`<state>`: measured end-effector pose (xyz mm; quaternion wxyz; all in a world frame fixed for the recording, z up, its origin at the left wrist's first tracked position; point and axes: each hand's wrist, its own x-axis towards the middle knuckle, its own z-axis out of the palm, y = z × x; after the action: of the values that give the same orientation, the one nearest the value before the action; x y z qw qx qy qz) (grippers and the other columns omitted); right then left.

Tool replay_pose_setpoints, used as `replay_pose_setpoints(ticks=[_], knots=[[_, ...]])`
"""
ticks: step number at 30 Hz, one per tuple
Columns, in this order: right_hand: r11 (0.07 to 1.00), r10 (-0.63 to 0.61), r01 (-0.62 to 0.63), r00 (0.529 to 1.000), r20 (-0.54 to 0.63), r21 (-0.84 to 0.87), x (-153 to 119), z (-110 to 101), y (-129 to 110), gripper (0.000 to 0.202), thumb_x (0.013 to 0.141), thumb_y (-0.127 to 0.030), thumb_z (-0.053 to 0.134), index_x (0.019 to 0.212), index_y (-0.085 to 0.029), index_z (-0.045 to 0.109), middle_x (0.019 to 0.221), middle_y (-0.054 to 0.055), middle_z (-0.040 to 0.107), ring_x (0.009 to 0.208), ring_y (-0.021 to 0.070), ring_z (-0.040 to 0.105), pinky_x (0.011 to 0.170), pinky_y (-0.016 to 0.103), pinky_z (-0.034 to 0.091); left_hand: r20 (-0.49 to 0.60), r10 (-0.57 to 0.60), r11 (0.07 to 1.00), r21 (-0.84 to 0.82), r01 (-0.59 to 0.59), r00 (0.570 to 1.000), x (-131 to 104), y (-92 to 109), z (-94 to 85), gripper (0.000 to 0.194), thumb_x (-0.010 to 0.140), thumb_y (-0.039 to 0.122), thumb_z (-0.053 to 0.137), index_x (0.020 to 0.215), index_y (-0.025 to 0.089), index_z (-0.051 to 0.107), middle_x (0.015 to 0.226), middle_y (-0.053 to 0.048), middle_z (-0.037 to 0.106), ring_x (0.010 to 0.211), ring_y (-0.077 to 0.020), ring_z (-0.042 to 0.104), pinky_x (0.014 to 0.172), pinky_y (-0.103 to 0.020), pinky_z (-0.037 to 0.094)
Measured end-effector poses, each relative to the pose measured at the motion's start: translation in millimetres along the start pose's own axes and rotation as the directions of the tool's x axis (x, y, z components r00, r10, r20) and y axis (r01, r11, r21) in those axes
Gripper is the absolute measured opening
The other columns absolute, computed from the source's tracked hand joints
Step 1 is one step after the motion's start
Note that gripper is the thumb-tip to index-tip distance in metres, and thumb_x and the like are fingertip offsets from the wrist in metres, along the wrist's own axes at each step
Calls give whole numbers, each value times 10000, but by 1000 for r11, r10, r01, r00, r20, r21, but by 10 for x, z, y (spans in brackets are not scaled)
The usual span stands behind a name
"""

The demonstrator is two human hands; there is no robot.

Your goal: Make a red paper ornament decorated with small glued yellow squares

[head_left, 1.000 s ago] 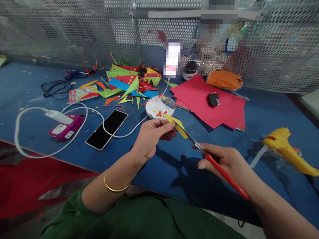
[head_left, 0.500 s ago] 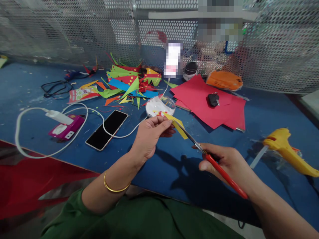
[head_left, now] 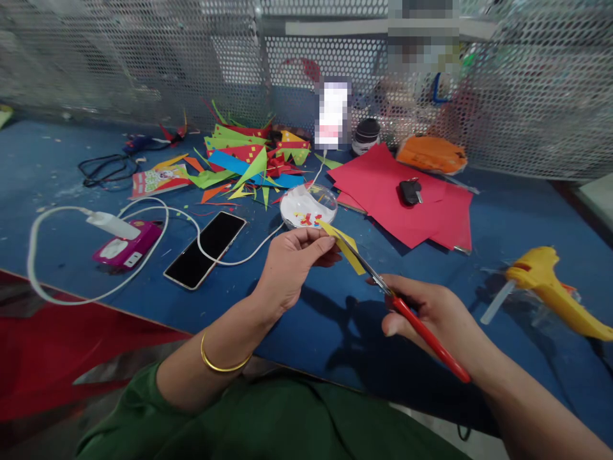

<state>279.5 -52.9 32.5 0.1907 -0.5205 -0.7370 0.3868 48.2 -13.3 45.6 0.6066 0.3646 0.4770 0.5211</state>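
Observation:
My left hand [head_left: 299, 265] pinches a narrow yellow paper strip [head_left: 352, 248] between thumb and fingers. The strip slants down to the right from the fingertips. My right hand [head_left: 426, 306] is closed around the red handles of the scissors [head_left: 421, 332]. Their metal blades lie along the strip and point towards my left fingertips. Just behind my left hand is a round clear dish [head_left: 310, 206] with white lining and small coloured paper bits in it.
Cut coloured paper [head_left: 239, 156] is piled at the back. Red sheets [head_left: 383, 195] carry a black key [head_left: 410, 191]. A yellow glue gun [head_left: 550, 281] lies right; a phone [head_left: 205, 249], white cable and purple power block [head_left: 129, 246] lie left.
My left hand and the yellow strip have shifted slightly to the right. The scissor handles have moved a little to the left, and more of the bits in the dish show.

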Motion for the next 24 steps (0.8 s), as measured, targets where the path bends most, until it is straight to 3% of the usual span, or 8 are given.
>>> replay_pose_setpoints(ticks=[10,15,24], knots=[[996,54,-56,998,27,75,-12,24,-21,575,792,-760,611,950,-216,706,620,-45,357,582,126,275,488,255,257,10,-21,1000,-6,21,1000,5,-4,2,91,743,244,769,737,164,727,678,-18,729,629,-124,682,656,-261,556],[996,53,-54,998,20,77,-9,35,-17,534,807,-710,640,974,-209,718,619,-37,416,576,122,302,478,245,288,16,-37,999,-16,38,999,7,7,-9,142,738,286,780,757,160,718,692,-24,727,645,-136,686,667,-273,558],[993,-48,39,995,-85,-111,-4,46,-16,599,808,-773,576,975,-225,748,590,-32,487,550,124,362,486,237,357,-19,13,1000,-11,-13,1000,38,19,-19,133,763,268,776,758,155,705,691,-13,716,613,-110,668,637,-236,555]])
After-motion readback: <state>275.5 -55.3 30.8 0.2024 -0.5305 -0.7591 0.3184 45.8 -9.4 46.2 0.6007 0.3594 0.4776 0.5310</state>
